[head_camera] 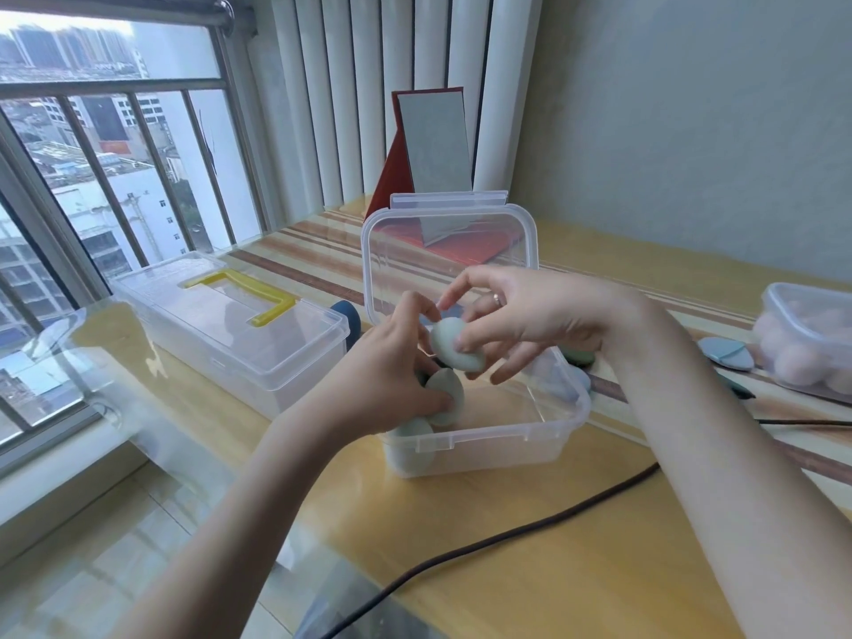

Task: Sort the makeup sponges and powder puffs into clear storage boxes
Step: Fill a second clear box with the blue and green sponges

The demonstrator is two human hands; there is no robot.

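Head view: both hands' fingers (465,345) pinching smooth egg-shaped green sponge (454,343) above clear plastic box (484,435) w/ hinged lid.

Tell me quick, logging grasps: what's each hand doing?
Left hand: fingers grip a pale green sponge.
Right hand: fingers pinch another green sponge.

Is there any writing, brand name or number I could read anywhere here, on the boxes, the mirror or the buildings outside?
None can be read.
Open clear box: no label shows.
Box with the yellow handle: no print shows.
Box of pink sponges: no label shows.
Red-backed mirror: plain.
Red sign on a building outside: too small and blurred to read.
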